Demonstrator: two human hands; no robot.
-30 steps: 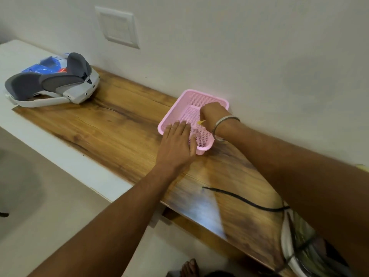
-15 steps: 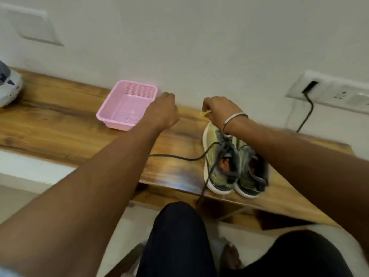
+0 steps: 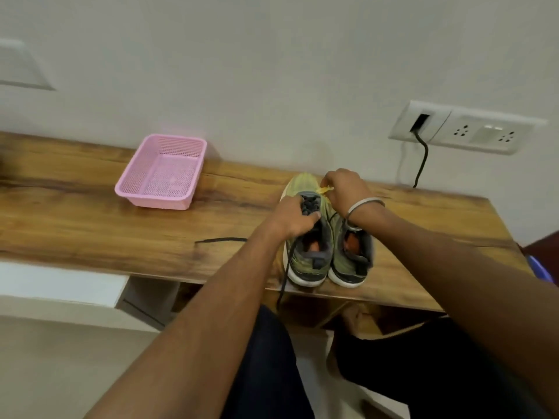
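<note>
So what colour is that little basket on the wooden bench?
The basket is pink; head view shows it best.

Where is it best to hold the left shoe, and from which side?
Grip the left shoe at its grey tongue, from above on the heel side, as the left hand does: it stands upright, heel toward the person, opening up, with the other shoe close beside it.

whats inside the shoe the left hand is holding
An orange insole shows through the opening of the shoe. The left hand grips its tongue, so the toe end inside is hidden.
</note>
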